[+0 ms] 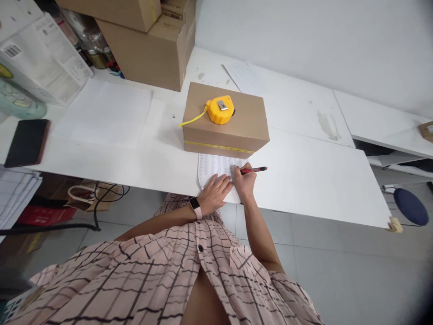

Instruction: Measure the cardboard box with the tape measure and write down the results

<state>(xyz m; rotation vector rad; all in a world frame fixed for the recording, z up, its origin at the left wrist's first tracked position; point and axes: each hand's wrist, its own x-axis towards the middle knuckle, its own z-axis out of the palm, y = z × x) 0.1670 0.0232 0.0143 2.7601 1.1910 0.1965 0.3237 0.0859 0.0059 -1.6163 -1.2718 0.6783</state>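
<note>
My right hand (245,181) is closed round a red and black pen (254,170), its writing end down at a sheet of paper (214,165) with rows of writing. Flat on the lower part of that sheet lies my left hand (215,193), fingers stretched out. The sheet's far edge is hidden by a closed brown cardboard box (246,115) just beyond my hands. On the box's top rests a yellow tape measure (220,109) with a yellow wrist strap. A yellow band with marks runs along the box's near side.
Large cardboard boxes (145,56) are stacked at the back left of the white table (304,176). Blank sheets (104,113) and a dark phone (27,143) lie on the left. Another written sheet (241,76) is behind the box. A blue stool (410,206) stands right.
</note>
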